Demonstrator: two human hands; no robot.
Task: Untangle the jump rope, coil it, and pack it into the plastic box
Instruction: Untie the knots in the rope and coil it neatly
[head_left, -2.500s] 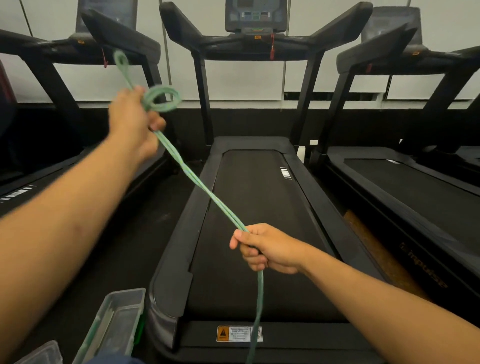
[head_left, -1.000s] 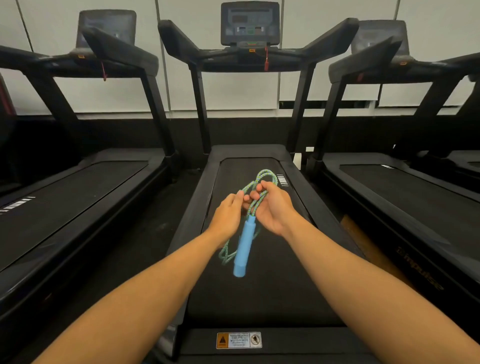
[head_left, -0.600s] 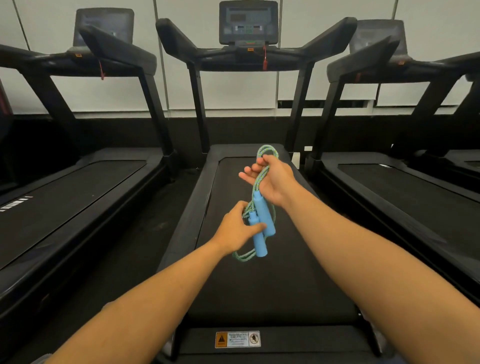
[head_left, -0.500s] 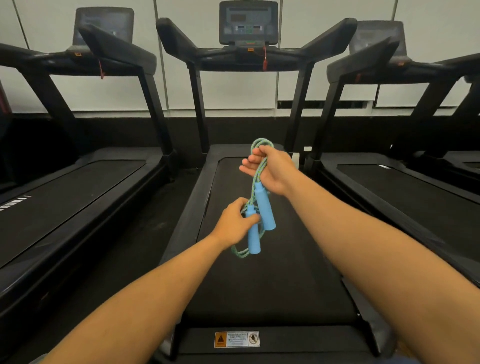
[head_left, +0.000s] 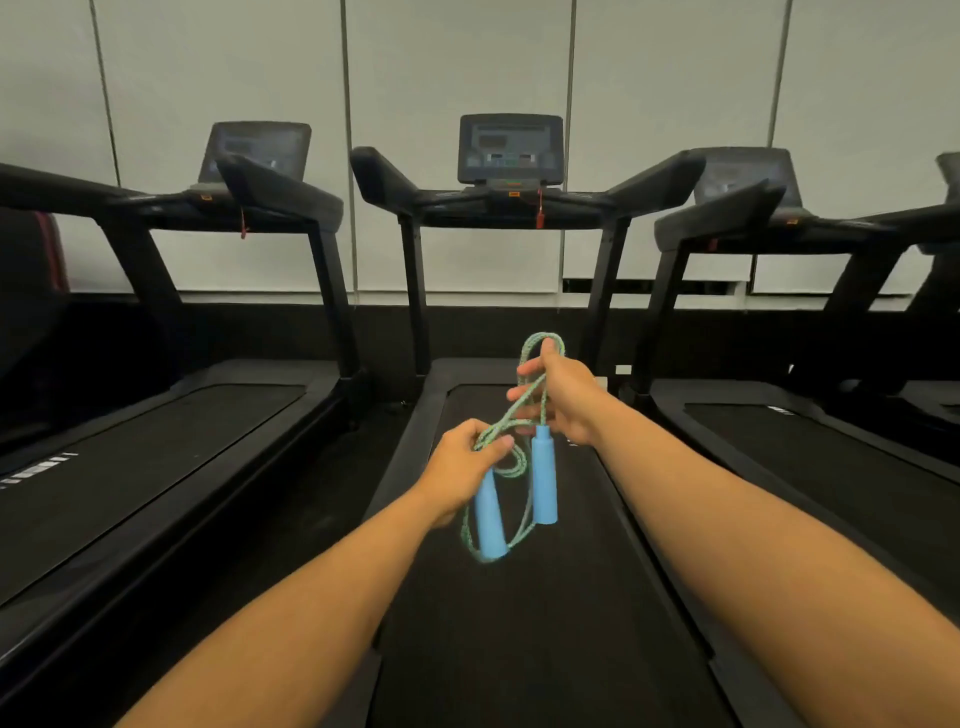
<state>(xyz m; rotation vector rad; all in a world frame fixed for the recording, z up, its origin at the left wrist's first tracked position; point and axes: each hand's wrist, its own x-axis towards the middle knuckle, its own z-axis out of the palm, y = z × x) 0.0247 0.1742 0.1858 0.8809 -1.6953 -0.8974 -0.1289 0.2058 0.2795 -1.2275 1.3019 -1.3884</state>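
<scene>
The jump rope (head_left: 537, 402) is a green braided cord with two blue handles, folded into loops and held in the air above the middle treadmill. My right hand (head_left: 563, 400) grips the upper loops, which stick out above its fingers. One blue handle (head_left: 544, 475) hangs straight down below it. My left hand (head_left: 460, 473) sits lower and to the left, pinching the cord at the top of the other blue handle (head_left: 489, 522), which points down. A slack loop of cord hangs between and below the handles. The plastic box is out of view.
Three black treadmills stand side by side against a white panelled wall. I face the middle treadmill's belt (head_left: 519, 623); its console (head_left: 510, 150) is straight ahead. Raised handrails (head_left: 654, 176) flank it. Dark floor gaps run between the machines.
The long stretched cord has been gathered into folded loops. In the last half second my left hand slid up to the top of its handle, and the view tilted upward.
</scene>
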